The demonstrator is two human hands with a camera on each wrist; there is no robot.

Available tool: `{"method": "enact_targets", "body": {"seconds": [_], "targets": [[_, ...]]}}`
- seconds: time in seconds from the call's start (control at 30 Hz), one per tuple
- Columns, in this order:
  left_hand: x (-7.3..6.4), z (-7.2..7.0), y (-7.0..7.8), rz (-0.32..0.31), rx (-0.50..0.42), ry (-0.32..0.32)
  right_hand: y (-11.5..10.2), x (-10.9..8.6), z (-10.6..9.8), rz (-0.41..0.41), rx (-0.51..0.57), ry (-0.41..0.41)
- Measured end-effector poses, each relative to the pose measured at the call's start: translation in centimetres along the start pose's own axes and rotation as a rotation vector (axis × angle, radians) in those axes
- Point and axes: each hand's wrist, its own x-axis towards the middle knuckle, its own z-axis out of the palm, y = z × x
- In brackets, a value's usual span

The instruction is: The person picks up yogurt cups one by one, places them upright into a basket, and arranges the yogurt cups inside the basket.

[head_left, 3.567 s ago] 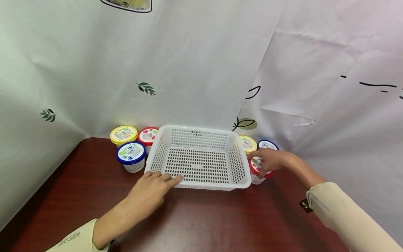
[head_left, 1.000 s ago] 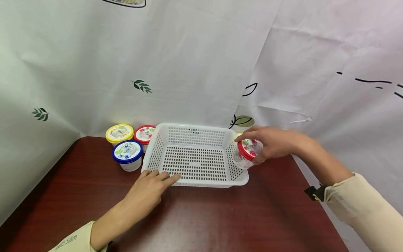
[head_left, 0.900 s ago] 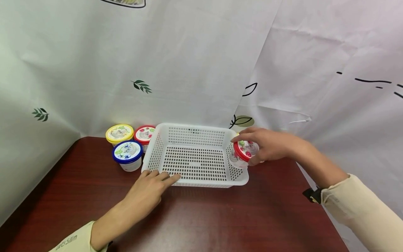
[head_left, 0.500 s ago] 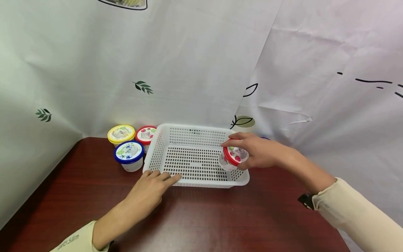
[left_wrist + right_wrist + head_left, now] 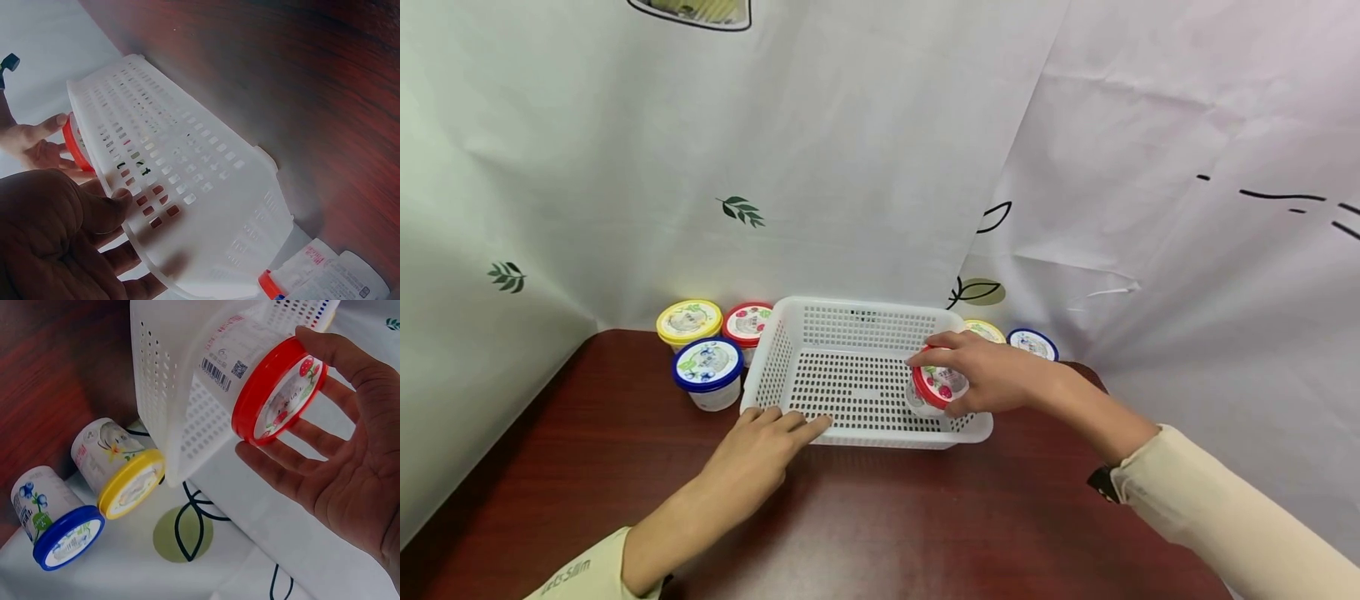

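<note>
A white plastic basket (image 5: 868, 379) with a grid of holes lies in the middle of the head view. My left hand (image 5: 760, 450) holds its near rim, thumb on the outer wall and fingers over the edge, as the left wrist view shows at the thumb (image 5: 103, 209). My right hand (image 5: 992, 375) grips a yogurt tub with a red lid (image 5: 942, 385) by the lid's edge. That tub (image 5: 250, 378) tilts inside the right end of the basket, its printed side and barcode showing in the right wrist view.
Left of the basket stand tubs with yellow (image 5: 689, 321), blue (image 5: 707, 364) and red (image 5: 747, 322) lids. Behind its right end are a yellow-lidded tub (image 5: 119, 465) and a blue-lidded tub (image 5: 57, 519). A white printed cloth (image 5: 865, 150) hangs behind the dark red table (image 5: 880, 525).
My right hand has picked up the red-lidded tub from the table right of the basket and carried it left over the rim, down into the basket. The left hand stays on the rim.
</note>
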Motion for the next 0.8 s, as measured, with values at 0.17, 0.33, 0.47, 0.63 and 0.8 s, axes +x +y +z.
{"method": "enact_targets", "body": {"seconds": [0.17,0.33,0.47,0.63,0.8], "targets": [[0.2,0.0,0.0,-0.001,-0.01,-0.003,0.0,0.3,0.6,-0.009,-0.007,-0.009],[0.3,-0.2,0.0,-0.001,0.0,-0.006,0.0,0.6,0.8,0.032,0.008,-0.036],[0.3,-0.2,-0.1,0.001,0.001,0.0,0.1,1.1,1.3,0.04,0.012,-0.075],[0.3,-0.2,-0.1,0.0,-0.007,-0.007,0.1,1.6,1.9,0.033,0.011,-0.102],[0.3,-0.3,-0.1,0.0,-0.01,-0.025,0.2,1.8,2.1,0.05,0.031,-0.123]]}}
